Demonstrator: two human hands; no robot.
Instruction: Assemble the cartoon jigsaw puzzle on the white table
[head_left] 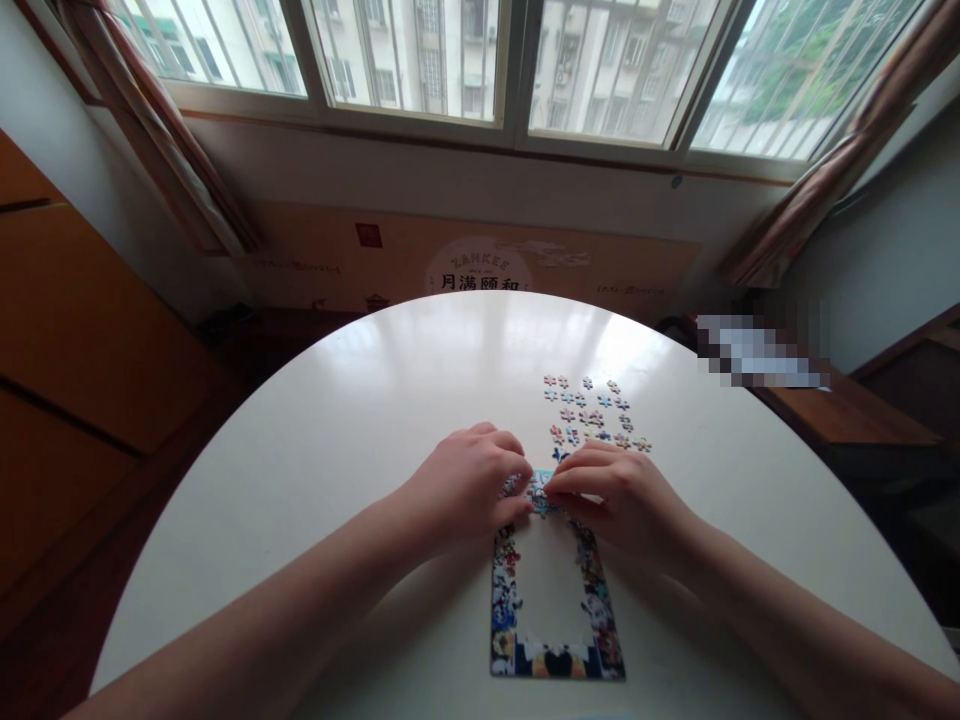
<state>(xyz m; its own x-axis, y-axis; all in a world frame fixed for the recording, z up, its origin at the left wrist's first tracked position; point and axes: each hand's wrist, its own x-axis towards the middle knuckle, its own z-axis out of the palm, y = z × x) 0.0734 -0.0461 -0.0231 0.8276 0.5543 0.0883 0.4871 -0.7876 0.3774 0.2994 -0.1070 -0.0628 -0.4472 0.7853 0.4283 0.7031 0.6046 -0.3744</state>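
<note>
Straight before us, the part-built jigsaw (502, 600) lies flat, its colourful printed border showing knobbed inner edges around a bare middle. We judge that pieces at its far end are being fitted; the next move calls for aligning tabs with sockets, then light pressing. Our left hand (476, 480) and right hand (619, 490) curl over that end, fingers bent; whether either pinches a piece, we cannot tell. Beyond lie loose pieces (595, 418), probably cardboard, on the glossy white, curve-edged bench (300, 500).

One puzzle border (559, 662), roughly twenty loose pieces (568, 415), one table (315, 450), two curtains (161, 140).
</note>
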